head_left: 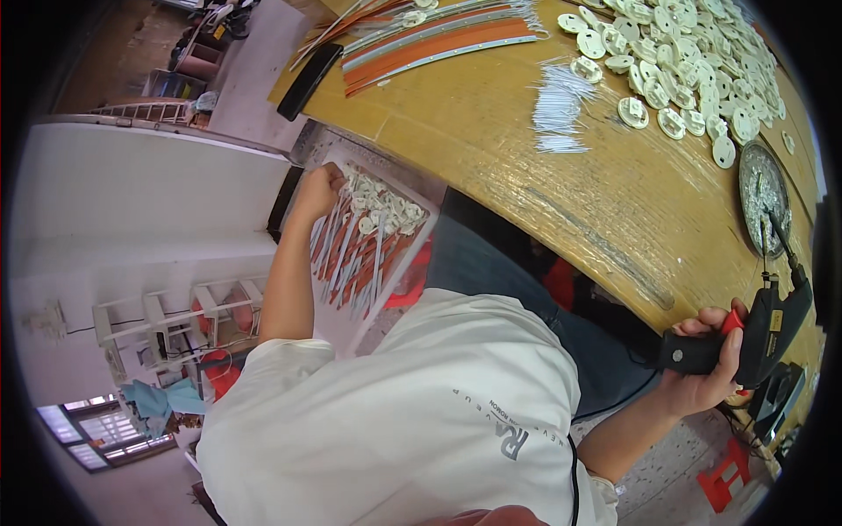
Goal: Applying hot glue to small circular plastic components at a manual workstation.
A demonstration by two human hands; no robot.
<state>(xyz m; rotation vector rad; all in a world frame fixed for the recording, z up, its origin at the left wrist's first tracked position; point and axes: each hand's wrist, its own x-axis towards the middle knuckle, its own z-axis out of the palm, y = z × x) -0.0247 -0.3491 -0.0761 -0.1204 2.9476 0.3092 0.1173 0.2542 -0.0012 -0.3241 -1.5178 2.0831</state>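
My right hand (712,358) grips a black soldering gun (775,326) with a red trigger, at the table's right end. The gun's tip reaches over a round metal dish (751,180) with shiny, solder-like residue. Off the table's left side, my left hand (323,190) is closed at the edge of a pale tray (428,230); whatever its fingers hold, if anything, is hidden. Inside the tray lie many orange and white strips (351,263) joined to white round plastic pieces (386,209).
The yellowish table (438,127) carries a heap of white round plastic discs (688,66), a bundle of short white wires (561,101), orange-and-white strips (438,54) and a long black object (310,83). A white shelf rack (162,320) stands to the left. A red stool-like object (724,478) is at lower right.
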